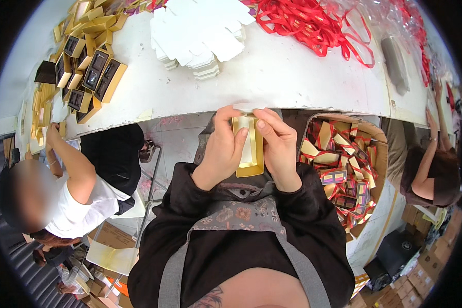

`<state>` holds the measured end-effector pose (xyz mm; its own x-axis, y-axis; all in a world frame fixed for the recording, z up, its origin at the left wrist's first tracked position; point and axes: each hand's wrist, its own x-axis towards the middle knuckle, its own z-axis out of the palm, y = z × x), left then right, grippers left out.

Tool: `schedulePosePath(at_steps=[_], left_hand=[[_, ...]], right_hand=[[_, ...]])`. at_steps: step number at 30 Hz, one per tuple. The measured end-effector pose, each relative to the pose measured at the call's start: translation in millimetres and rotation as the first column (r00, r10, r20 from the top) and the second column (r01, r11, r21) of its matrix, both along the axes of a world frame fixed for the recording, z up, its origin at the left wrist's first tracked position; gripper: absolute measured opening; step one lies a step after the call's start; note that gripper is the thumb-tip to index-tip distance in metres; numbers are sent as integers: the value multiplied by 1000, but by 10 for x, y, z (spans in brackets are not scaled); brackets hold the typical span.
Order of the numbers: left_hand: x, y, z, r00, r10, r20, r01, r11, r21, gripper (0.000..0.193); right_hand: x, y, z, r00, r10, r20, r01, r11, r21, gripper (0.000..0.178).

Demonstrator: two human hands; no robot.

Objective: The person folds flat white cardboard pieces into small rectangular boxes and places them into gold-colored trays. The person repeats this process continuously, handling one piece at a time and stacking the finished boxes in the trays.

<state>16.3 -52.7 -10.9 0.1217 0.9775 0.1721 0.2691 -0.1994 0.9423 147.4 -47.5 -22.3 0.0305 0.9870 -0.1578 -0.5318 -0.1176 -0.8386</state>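
Between my two hands, just off the table's front edge, is a small gold box (250,170) with a pale inside facing up. My left hand (219,150) grips its left side, the thumb lying along the wall. On the opposite side my right hand (280,147) is closed, its thumb against the box's upper right. At the far end, the fingertips of both hands meet at a thin white flap or card (249,107). Whether that piece belongs to the box I cannot tell.
Flat white card blanks (200,33) lie stacked on the white table (292,84). Red ribbons (310,25) heap at back right, gold boxes with dark trays (95,72) at back left. A carton (373,132) of ribboned boxes stands right. Co-workers (82,190) work left and right.
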Motion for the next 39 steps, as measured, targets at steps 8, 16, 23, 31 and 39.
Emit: schedulePosePath(at_steps=[8,16,23,31,39], left_hand=[[-42,137,-86,997,-70,-40,70,997,-15,28],[-10,85,-38,976,-40,-213,42,999,2,35],[-24,140,98,942,-256,-217,258,966,-16,50],[-31,304,108,682,-187,-707,337,938,77,33],[-19,454,391,561,-264,-784,333,940,-78,28]], right_hand=[[79,66,-99,957,54,-287,-64,998,-26,12],[258,74,4,949,253,187,-264,964,32,20],[438,171,205,282,-39,959,-570,797,200,32],[334,189,137,-150,-301,942,-736,670,97,22],[297,383,304,-179,-469,865,-840,531,114,18]])
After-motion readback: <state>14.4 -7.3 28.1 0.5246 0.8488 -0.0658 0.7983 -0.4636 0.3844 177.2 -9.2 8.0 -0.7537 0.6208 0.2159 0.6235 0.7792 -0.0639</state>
